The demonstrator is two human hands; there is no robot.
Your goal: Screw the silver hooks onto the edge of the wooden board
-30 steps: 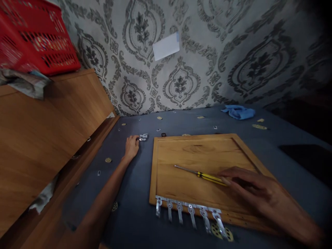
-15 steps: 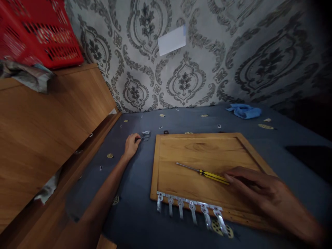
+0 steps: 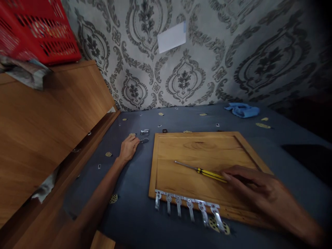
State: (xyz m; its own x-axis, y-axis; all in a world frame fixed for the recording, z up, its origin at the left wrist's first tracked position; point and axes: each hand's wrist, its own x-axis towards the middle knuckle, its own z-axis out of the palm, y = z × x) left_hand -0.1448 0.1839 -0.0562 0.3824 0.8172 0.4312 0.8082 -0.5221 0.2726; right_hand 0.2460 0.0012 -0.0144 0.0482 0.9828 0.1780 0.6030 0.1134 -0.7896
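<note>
On a dark blue sheet lies a wooden board, flat, with its length running across the view. Along its near edge stands a row of six metal clips, set side by side from the left corner toward the middle; their narrow ends project past the edge, over the sheet. To the right of the row, small dark holes show in the same edge.

The right hand reaches over the right side of the board, thumb and fingers pinching the end of a yellow and black screwdriver. The shaft points left across the board; whether the tip touches the wood cannot be told.

The left hand rests on the sheet, left of the board, fingertips drawn together on one end of a loose clip. Another clip lies just beyond it, apart from the fingers. A small black piece sits by the board's far left corner.

Toward the wall, at the far right, lies a crumpled blue cloth.
</note>
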